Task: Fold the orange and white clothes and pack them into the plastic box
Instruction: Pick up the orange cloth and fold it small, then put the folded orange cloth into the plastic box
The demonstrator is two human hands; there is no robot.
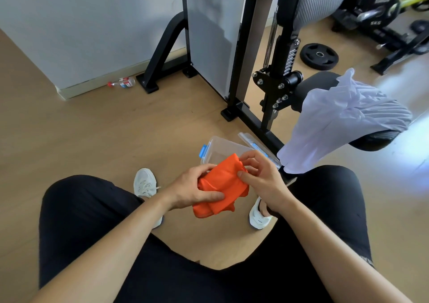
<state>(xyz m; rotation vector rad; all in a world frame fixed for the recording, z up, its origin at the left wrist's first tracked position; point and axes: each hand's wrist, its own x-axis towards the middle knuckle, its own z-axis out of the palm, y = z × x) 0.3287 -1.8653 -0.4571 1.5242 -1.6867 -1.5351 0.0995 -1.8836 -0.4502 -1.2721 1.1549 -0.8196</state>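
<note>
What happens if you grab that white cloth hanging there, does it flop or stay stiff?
Probably flops: the white cloth drapes and sags over the black pad. Likely light, since it looks thin and wrinkled. It may slide off easily when tugged.

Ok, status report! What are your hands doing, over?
Left hand, right hand gripping folded orange cloth. Plastic box open, beyond it. White cloth unfolded on seat. Nothing in the way.

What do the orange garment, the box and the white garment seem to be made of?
The orange garment: thin, slightly shiny fabric, probably synthetic; folds softly. The box: clear glossy hard plastic, see-through walls. The white garment: thin light fabric, finely ribbed; fibre unclear.
</note>
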